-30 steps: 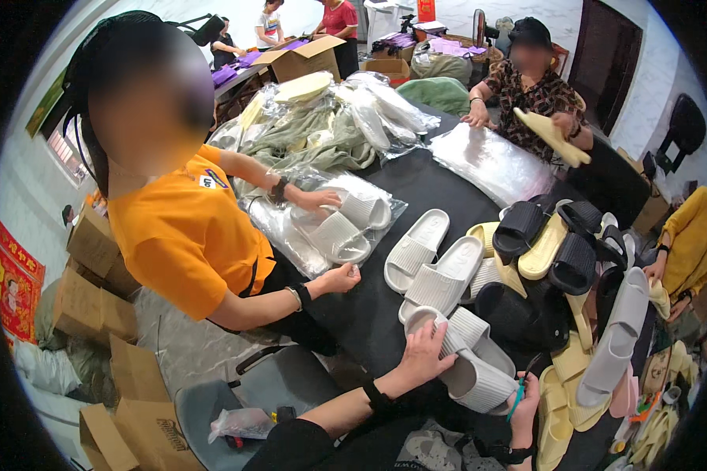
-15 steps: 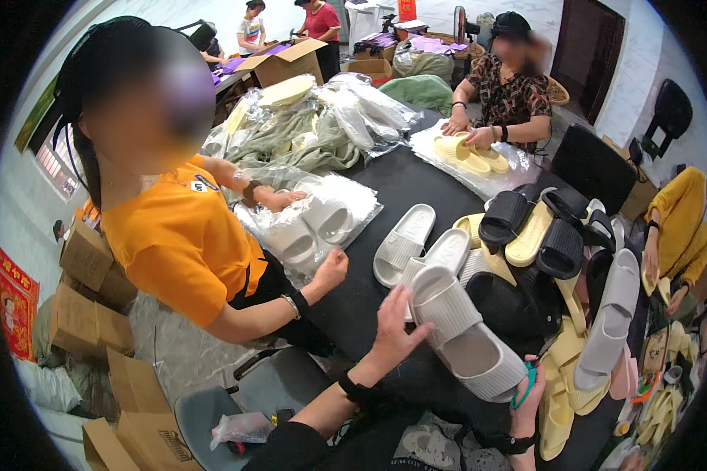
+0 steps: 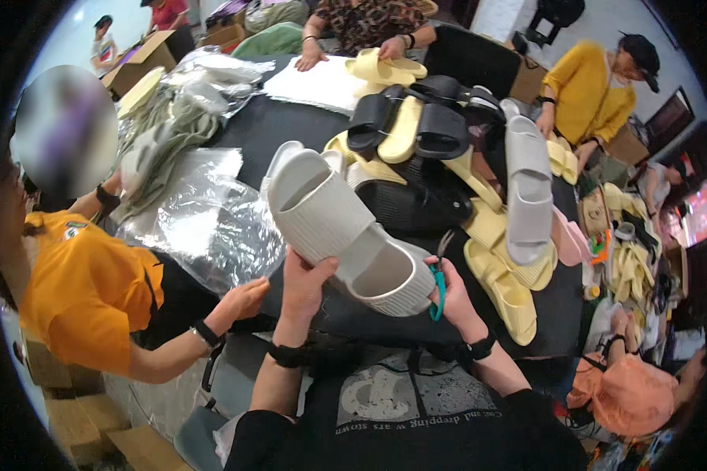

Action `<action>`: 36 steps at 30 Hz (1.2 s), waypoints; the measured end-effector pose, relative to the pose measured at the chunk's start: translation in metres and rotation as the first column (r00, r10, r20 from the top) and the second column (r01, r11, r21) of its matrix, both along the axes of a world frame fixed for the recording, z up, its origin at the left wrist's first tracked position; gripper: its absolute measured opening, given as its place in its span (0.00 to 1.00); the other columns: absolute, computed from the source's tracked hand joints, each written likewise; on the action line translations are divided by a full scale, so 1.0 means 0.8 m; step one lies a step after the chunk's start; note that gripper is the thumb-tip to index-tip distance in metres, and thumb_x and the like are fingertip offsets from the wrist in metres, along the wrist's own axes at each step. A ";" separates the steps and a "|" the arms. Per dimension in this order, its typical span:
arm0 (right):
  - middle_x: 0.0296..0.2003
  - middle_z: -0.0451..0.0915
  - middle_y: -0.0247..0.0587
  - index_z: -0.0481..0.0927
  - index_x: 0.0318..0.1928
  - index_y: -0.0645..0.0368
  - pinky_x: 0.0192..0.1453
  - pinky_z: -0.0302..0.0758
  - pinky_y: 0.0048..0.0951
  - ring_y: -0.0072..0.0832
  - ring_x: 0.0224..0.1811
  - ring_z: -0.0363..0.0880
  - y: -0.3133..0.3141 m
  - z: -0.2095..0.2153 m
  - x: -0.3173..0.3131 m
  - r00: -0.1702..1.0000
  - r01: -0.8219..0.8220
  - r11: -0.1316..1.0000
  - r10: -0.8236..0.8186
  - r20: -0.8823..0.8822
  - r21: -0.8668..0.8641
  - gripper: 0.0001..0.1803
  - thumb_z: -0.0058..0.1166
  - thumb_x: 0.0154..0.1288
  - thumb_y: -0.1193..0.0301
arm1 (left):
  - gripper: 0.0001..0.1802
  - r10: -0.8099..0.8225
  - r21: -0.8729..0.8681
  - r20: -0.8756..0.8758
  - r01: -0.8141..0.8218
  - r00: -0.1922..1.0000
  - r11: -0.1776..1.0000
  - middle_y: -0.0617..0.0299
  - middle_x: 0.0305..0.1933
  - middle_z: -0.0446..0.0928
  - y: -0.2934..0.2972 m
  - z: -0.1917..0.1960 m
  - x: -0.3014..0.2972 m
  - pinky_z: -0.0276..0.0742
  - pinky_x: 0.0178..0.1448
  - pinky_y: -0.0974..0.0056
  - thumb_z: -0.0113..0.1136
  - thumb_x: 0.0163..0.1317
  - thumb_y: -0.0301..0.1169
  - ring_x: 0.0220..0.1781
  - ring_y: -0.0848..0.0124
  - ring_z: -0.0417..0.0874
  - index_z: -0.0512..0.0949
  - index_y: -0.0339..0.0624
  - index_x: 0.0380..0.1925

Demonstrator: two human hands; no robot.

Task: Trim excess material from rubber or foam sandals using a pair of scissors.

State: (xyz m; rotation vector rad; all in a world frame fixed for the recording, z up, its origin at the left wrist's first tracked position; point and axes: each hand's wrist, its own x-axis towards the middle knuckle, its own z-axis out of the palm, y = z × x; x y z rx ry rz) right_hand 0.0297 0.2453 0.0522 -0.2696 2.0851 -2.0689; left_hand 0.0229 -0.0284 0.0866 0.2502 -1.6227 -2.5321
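I hold a pair of grey ribbed slide sandals [image 3: 322,216] in front of me, one overlapping the other end to end. My left hand [image 3: 305,284] is closed round their left part, thumb on top. My right hand [image 3: 453,297] grips the right end and also holds small scissors [image 3: 438,289] with teal handles, their dark blades pointing up and away. Just behind the held pair, another pale grey slide [image 3: 281,163] shows in part. Beyond my right hand lies a heap with black slides [image 3: 444,129] and yellow slides [image 3: 501,294].
Long grey slides [image 3: 529,188] and a pink slide [image 3: 571,235] lie on the heap's right. At left, a co-worker in orange [image 3: 94,290] stands by clear plastic bags [image 3: 204,220], one hand near my left arm. Across the black table [image 3: 247,129], another person handles yellow slides [image 3: 385,67].
My view has swung right. My left hand, open beside the grey slides before, now grips them. The pair is raised from the heap, with the scissors still in my right hand.
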 end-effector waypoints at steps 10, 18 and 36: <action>0.41 0.75 0.36 0.66 0.56 0.61 0.47 0.73 0.24 0.21 0.40 0.73 0.035 0.051 -0.012 0.977 0.056 0.984 -0.020 -0.211 0.169 0.26 0.59 0.57 0.75 | 0.37 -0.033 -0.281 -0.129 -0.005 0.991 0.960 0.55 0.52 0.71 -0.004 0.038 0.003 0.68 0.59 0.63 0.65 0.45 0.23 0.53 0.67 0.73 0.61 0.33 0.57; 0.35 0.76 0.45 0.73 0.50 0.57 0.46 0.74 0.38 0.41 0.39 0.76 0.018 0.168 -0.037 0.682 0.264 0.754 0.295 -0.670 0.601 0.27 0.63 0.46 0.73 | 0.38 -0.291 -0.522 -0.018 0.240 0.956 0.818 0.54 0.51 0.71 -0.005 0.062 0.015 0.72 0.55 0.64 0.67 0.44 0.22 0.51 0.68 0.75 0.61 0.32 0.56; 0.31 0.80 0.45 0.70 0.52 0.65 0.40 0.76 0.26 0.22 0.32 0.79 0.026 0.083 0.009 0.973 0.034 0.975 0.018 -0.230 0.218 0.29 0.68 0.52 0.69 | 0.30 -0.109 -0.212 -0.078 0.091 0.991 0.973 0.56 0.50 0.72 0.006 0.016 0.020 0.68 0.56 0.63 0.60 0.48 0.19 0.50 0.68 0.73 0.63 0.33 0.54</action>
